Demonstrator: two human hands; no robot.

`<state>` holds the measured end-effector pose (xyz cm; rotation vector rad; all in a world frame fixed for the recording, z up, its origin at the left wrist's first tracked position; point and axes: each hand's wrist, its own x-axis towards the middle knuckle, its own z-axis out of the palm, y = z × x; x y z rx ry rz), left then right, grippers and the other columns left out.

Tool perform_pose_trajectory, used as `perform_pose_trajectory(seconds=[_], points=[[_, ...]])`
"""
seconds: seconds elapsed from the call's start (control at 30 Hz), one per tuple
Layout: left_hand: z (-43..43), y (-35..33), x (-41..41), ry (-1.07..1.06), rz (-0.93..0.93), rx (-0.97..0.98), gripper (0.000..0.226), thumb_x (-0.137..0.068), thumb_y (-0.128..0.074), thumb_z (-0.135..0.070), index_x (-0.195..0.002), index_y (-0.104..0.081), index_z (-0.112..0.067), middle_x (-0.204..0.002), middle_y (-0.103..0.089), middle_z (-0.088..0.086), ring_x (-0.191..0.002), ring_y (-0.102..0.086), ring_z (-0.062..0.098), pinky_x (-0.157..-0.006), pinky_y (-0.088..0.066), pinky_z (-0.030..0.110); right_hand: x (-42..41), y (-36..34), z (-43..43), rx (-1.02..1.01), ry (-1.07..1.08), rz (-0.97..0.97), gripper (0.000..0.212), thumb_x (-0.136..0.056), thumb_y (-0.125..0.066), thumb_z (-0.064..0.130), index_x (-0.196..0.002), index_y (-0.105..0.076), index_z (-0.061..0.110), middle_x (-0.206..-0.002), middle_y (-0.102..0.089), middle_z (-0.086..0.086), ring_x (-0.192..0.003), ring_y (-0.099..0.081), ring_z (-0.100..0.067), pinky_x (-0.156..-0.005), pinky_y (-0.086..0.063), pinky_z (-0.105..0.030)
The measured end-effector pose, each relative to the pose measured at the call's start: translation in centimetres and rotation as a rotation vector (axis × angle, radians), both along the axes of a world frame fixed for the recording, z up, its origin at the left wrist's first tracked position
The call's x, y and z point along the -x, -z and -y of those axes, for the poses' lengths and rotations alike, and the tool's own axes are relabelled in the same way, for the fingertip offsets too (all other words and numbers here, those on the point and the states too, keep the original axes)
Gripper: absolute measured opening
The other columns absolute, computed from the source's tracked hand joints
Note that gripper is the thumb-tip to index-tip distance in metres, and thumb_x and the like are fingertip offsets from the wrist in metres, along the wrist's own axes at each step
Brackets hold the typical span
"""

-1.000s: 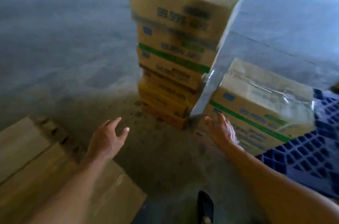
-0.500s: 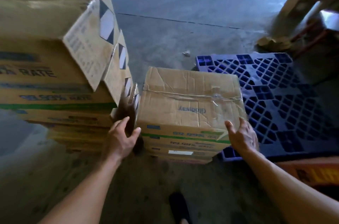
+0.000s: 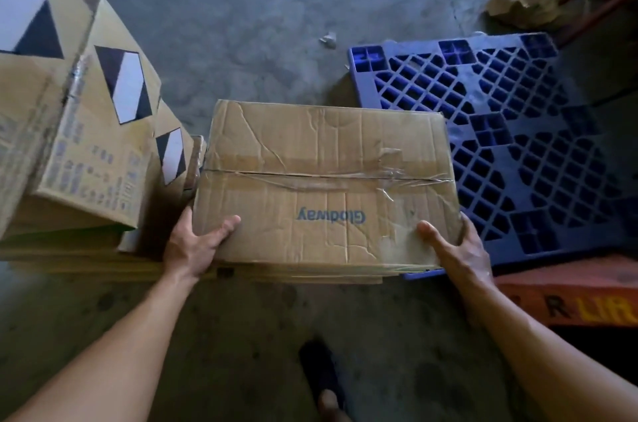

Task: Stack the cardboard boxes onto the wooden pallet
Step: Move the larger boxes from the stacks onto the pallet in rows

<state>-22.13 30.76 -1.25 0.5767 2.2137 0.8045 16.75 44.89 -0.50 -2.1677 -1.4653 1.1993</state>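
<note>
A: Ground?

B: Bare concrete floor (image 3: pixel 241 24), grey, mottled with dark stains, one thin joint line across the far part. A crumpled paper scrap (image 3: pixel 328 40) lies on it.

A: The task's thing?

B: Cardboard box (image 3: pixel 328 180), brown, rectangular, top badly creased. Clear tape (image 3: pixel 390 176) wrinkles along the centre seam; blue "Glodway" print reads upside down. It sits on a low pile of cartons (image 3: pixel 310 271), between a taller stack (image 3: pixel 86 131) and a blue pallet (image 3: pixel 483 126).

A: Grip?

B: Left hand (image 3: pixel 193 245) clamps the near left corner, thumb on top, fingers wrapped down the side. Right hand (image 3: pixel 459 249) clamps the near right corner the same way.

A: Other materials?

B: Pallet is moulded plastic, an open lattice of diamond holes; the pile overlaps its near corner. The taller stack leans, with black-and-white hexagon marks on its ends. An orange surface (image 3: pixel 569 297) with partial lettering lies at right. A dark shoe (image 3: pixel 319 373) shows below.
</note>
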Motion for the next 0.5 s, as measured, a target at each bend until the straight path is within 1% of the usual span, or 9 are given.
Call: perform_pose_trajectory(seconds=[0.1, 0.13, 0.17, 0.23, 0.37, 0.43, 0.5], points=[[0.5, 0.4, 0.1, -0.011, 0.103, -0.095, 0.083, -0.062, -0.081, -0.059, -0.133, -0.052, -0.025, -0.121, -0.064, 0.004, -0.112, -0.06, 0.026, -0.093, -0.05, 0.037, -0.2, 0.0, 0.6, -0.033, 0.019, -0.104, 0.092, -0.068, -0.071, 0.074, -0.145, -0.033, 0.042, -0.136, -0.053, -0.001, -0.121, -0.056, -0.028, -0.103, -0.047, -0.055], [0.8, 0.4, 0.2, 0.0, 0.127, -0.12, 0.084, -0.063, -0.084, -0.057, -0.135, -0.051, -0.029, -0.122, -0.063, 0.002, -0.113, -0.06, 0.024, -0.096, -0.049, 0.038, -0.3, -0.1, 0.8, -0.039, 0.017, -0.127, 0.09, -0.069, -0.072, 0.073, -0.145, -0.033, 0.043, -0.135, -0.054, 0.0, -0.119, -0.057, -0.027, -0.102, -0.048, -0.054], [1.2, 0.3, 0.2, 0.01, 0.146, -0.136, 0.087, -0.064, -0.085, -0.054, -0.139, -0.048, -0.031, -0.126, -0.062, 0.003, -0.116, -0.058, 0.024, -0.1, -0.048, 0.041, -0.5, -0.3, 1.0, -0.041, 0.013, -0.145, 0.089, -0.07, -0.073, 0.071, -0.145, -0.033, 0.044, -0.135, -0.053, 0.0, -0.119, -0.057, -0.027, -0.101, -0.049, -0.054], [2.1, 0.0, 0.0, 0.009, 0.171, -0.154, 0.095, -0.066, -0.085, -0.051, -0.147, -0.04, -0.032, -0.133, -0.059, 0.004, -0.121, -0.055, 0.026, -0.106, -0.044, 0.046, -1.1, -0.8, 1.5, -0.046, 0.007, -0.158, 0.092, -0.07, -0.073, 0.071, -0.148, -0.031, 0.043, -0.14, -0.051, -0.004, -0.121, -0.055, -0.029, -0.1, -0.049, -0.055], [5.6, -1.4, -1.8, -0.022, 0.158, -0.243, 0.096, -0.062, -0.082, -0.046, -0.147, -0.043, -0.026, -0.131, -0.06, 0.005, -0.12, -0.057, 0.025, -0.105, -0.046, 0.04, -2.6, -2.3, 4.3, -0.079, 0.004, -0.158, 0.096, -0.069, -0.073, 0.07, -0.15, -0.03, 0.041, -0.145, -0.047, -0.009, -0.125, -0.051, -0.033, -0.1, -0.049, -0.056], [7.9, -2.5, -2.9, -0.029, 0.132, -0.273, 0.097, -0.061, -0.082, -0.047, -0.148, -0.043, -0.025, -0.134, -0.059, 0.006, -0.122, -0.056, 0.026, -0.107, -0.045, 0.042, -3.5, -3.5, 6.5, -0.107, 0.0, -0.186, 0.096, -0.069, -0.074, 0.069, -0.15, -0.03, 0.042, -0.145, -0.046, -0.009, -0.126, -0.051, -0.033, -0.1, -0.049, -0.057], [10.8, -3.8, -3.8, -0.03, 0.136, -0.305, 0.1, -0.06, -0.083, -0.051, -0.149, -0.041, -0.029, -0.138, -0.056, 0.006, -0.125, -0.054, 0.026, -0.109, -0.043, 0.045, -4.4, -5.1, 9.1, -0.139, -0.013, -0.242, 0.095, -0.067, -0.075, 0.068, -0.148, -0.032, 0.043, -0.143, -0.048, -0.007, -0.124, -0.053, -0.032, -0.097, -0.052, -0.056]])
